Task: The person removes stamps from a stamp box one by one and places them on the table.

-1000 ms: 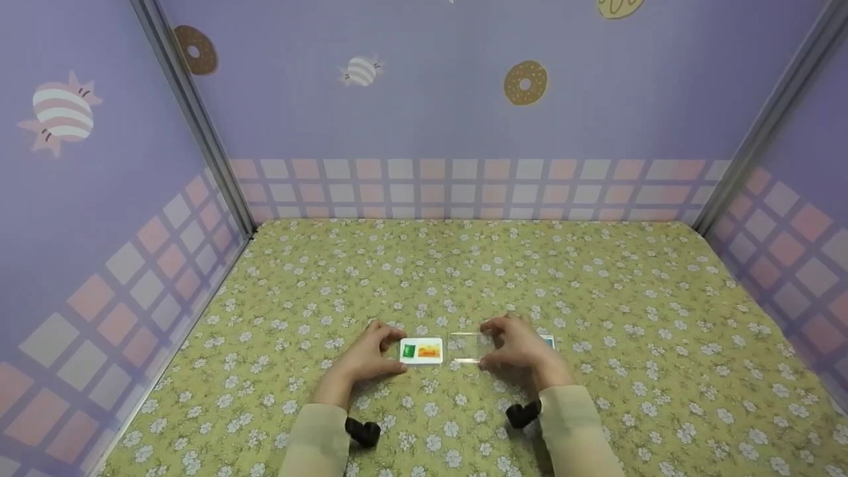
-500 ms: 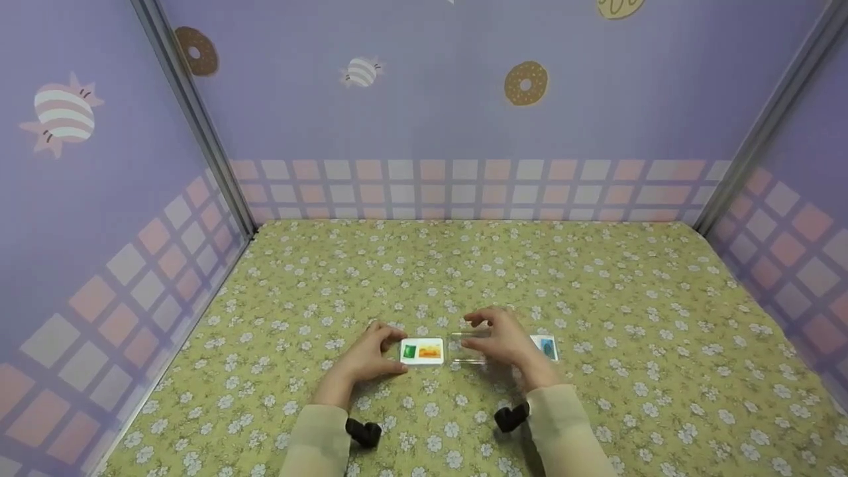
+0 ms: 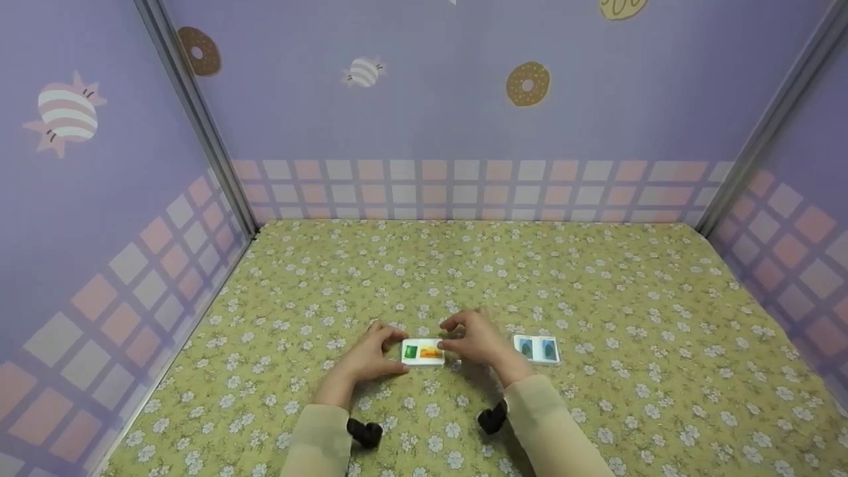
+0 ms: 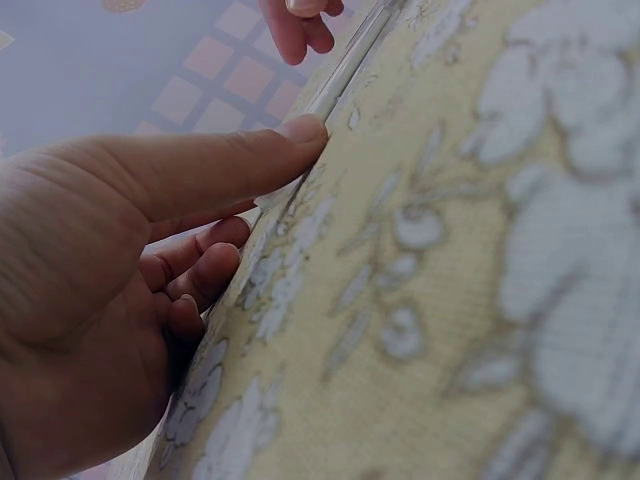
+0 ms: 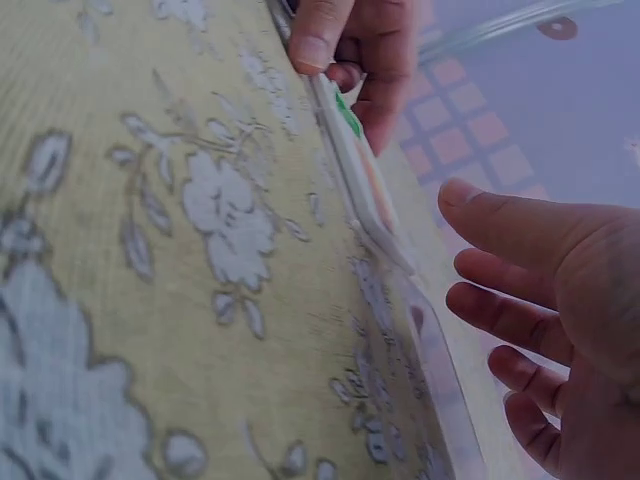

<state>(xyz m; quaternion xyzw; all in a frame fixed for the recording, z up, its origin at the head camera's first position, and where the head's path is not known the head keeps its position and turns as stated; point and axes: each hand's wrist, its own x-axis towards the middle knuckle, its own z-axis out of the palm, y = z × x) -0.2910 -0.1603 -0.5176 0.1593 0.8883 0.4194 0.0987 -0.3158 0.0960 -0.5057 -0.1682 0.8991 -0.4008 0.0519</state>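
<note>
A white tile (image 3: 424, 361) with a green and an orange picture lies flat in the head view. My left hand (image 3: 366, 356) pinches its left end between thumb and forefinger; the left wrist view shows the thumb (image 4: 240, 160) pressed against the tile's near edge. Over the right end reaches my right hand (image 3: 478, 342), fingers loosely bent and holding nothing. In the right wrist view a strip of clear plastic (image 5: 440, 365) runs on from the tile's end, below the right fingers. Farther right lies a second white tile (image 3: 537, 350) with two blue pictures.
A yellow-green floral cloth (image 3: 318, 278) covers the table. Purple walls with a pink and white check border (image 3: 464, 192) stand at the back and both sides. Black wrist cameras (image 3: 364, 434) sit at both cuffs.
My right hand has moved left along the clear plastic, from beside the blue-pictured tile to the right end of the green-and-orange one. The blue-pictured tile is uncovered. My left hand stays put.
</note>
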